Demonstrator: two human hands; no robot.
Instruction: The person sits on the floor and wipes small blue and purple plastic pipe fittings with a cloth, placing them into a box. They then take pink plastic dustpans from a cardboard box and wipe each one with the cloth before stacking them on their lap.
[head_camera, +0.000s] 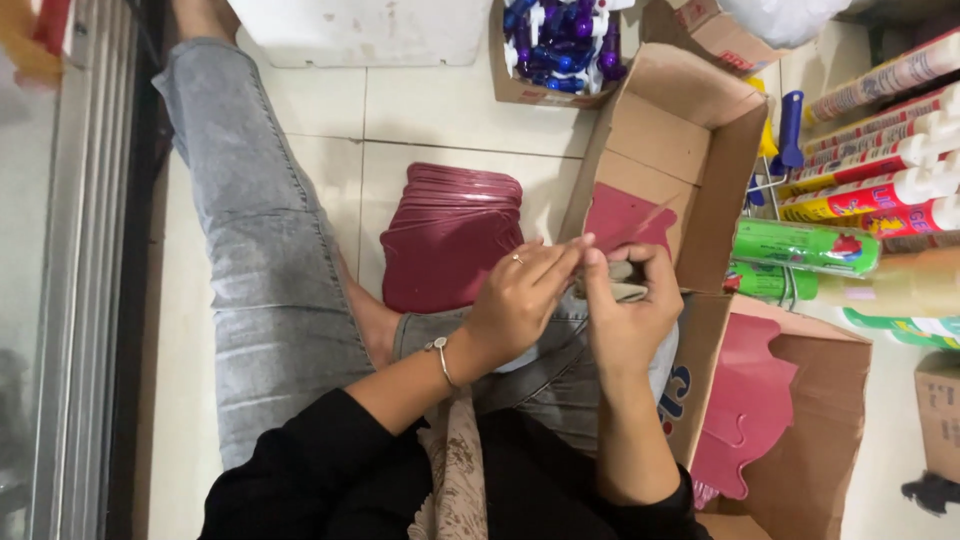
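My left hand (520, 292) and my right hand (628, 308) meet above my knee, fingers pinched together on a small greyish item (622, 285) that is mostly hidden between them. A ring sits on my left hand and a bracelet on that wrist. A stack of dark red card pieces (450, 235) lies on the tiled floor just left of my hands. Behind my fingers stands an open cardboard box (690, 150) with a dark red piece inside.
A second cardboard box (800, 420) at the lower right holds more dark red pieces. Bottles and tubes (880, 150) fill a shelf at the right. A box of blue and purple items (560, 45) and a white container (360, 30) stand at the top. A glass door frame (90, 270) runs down the left.
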